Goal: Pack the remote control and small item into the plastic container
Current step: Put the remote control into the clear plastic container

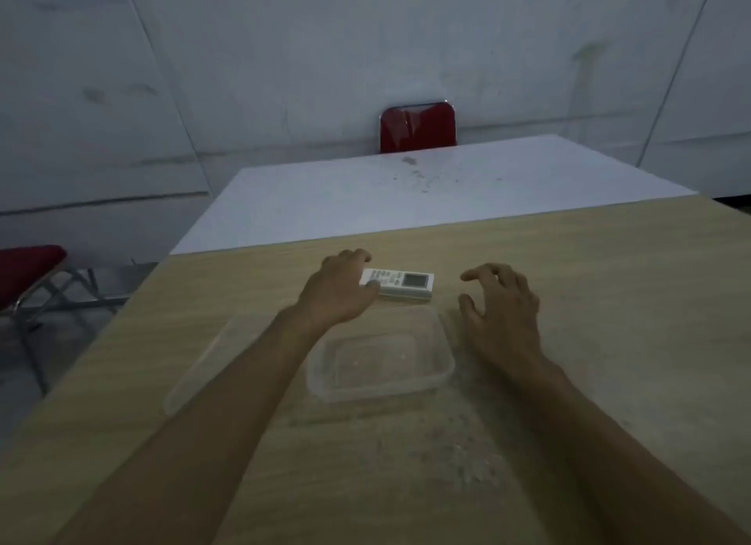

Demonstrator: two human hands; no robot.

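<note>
Remote control (400,283): flat, long axis left-right, display end rightward; left hand (339,290) fingers pinch its left end; right hand (502,307) spread wide, empty.

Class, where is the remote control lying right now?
In the head view, the remote control lies flat on the wooden table, just beyond the empty plastic container, with the left hand on its left end.

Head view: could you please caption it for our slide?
Left hand grasps the white remote control behind an empty plastic container.
</note>
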